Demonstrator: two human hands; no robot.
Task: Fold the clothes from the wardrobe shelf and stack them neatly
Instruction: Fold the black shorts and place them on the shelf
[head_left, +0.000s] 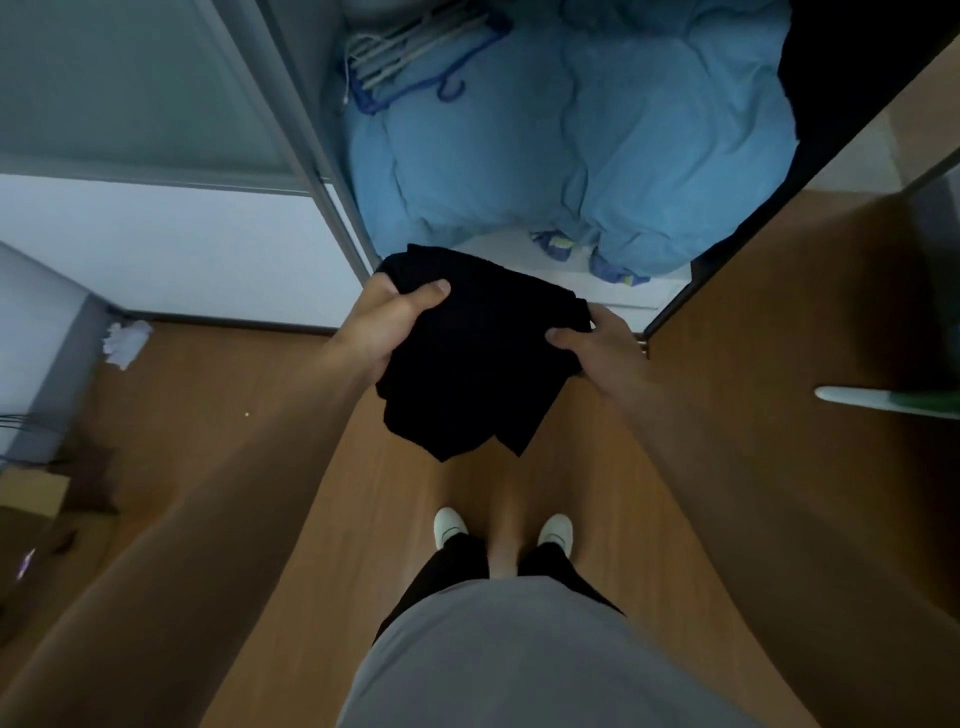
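A black garment (470, 358), partly folded, hangs between my two hands in front of the open wardrobe. My left hand (387, 325) grips its left edge, thumb on top of the cloth. My right hand (597, 340) grips its right edge in the same way. The garment's lower corners dangle loose above the floor. Behind it, the white wardrobe shelf (613, 291) carries a bulky light-blue duvet (597, 156).
Blue and white hangers (410, 62) lie on the duvet at the back left. Dark clothes (852, 78) hang at the wardrobe's right. A sliding door (130, 93) stands on the left, a brown panel (779, 364) on the right. Crumpled white paper (124, 340) lies on the wooden floor.
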